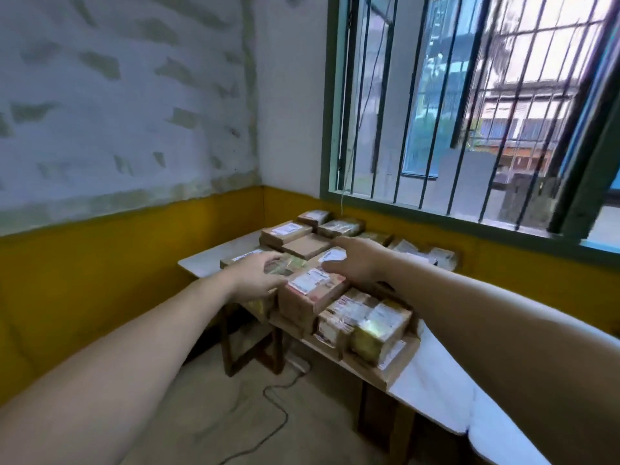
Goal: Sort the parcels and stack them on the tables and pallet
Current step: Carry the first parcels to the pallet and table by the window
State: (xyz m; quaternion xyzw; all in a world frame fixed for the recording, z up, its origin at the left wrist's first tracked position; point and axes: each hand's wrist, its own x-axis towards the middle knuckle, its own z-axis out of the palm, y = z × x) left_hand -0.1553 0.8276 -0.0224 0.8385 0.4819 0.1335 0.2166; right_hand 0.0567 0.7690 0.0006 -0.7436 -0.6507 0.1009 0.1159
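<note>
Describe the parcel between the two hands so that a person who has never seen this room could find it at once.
Below the barred window, parcels cover a white table against the yellow wall. Near the table's left edge, between the left hand and the right hand, sits a brown cardboard parcel. Unlike its tape-wrapped neighbours, it stands highest and has a white label on top.

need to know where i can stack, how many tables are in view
2. The far table sits in the corner; the near table runs along the window wall. More may lie out of view.
</note>
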